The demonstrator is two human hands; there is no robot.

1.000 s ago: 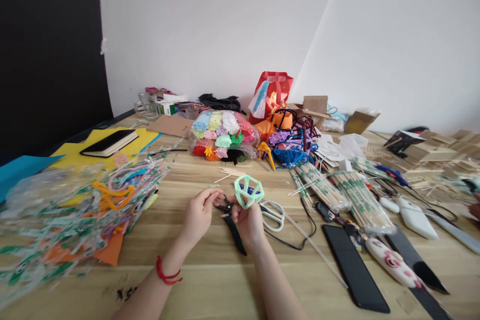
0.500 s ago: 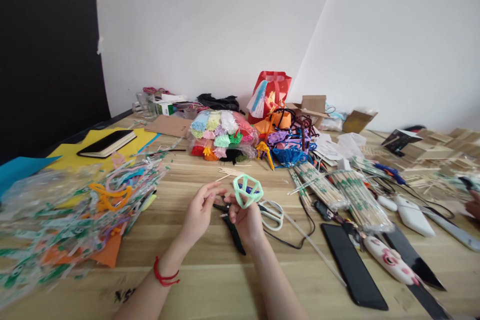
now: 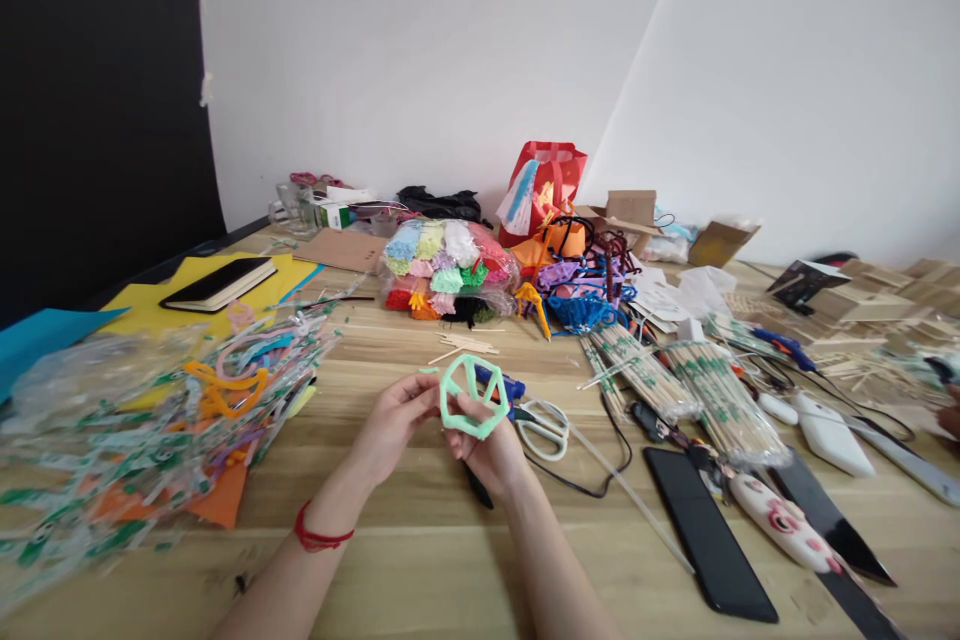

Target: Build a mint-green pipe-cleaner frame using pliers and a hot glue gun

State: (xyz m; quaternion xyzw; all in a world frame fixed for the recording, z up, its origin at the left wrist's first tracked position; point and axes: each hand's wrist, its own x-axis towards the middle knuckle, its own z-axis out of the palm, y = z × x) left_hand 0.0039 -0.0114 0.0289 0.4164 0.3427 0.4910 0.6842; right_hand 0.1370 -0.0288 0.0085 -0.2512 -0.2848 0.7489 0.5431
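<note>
A light green open frame [image 3: 474,430], made of fuzzy struts with a many-sided outline, is held up above the middle of the table. My right hand [image 3: 487,450] has its fingers closed on the frame's lower part. My left hand [image 3: 401,415], with a red cord at the wrist, pinches at the frame's left side; a short green tip shows above its fingers. Beyond the frame lies a blue glue gun [image 3: 512,387], partly hidden. White-handled scissors [image 3: 544,430] are just right of my right hand.
Wrappers and plastic strips [image 3: 150,430] cover the left side. Behind are bagged pipe cleaners [image 3: 446,270] and a red bag [image 3: 555,180]. Bundled sticks [image 3: 724,400], a black phone [image 3: 705,532] and a dark blade [image 3: 832,515] lie right. Another person's hand [image 3: 949,418] shows at the right edge.
The green frame has turned and come slightly down and left, so its wide face now shows. My left fingers have moved right and closed at its side.
</note>
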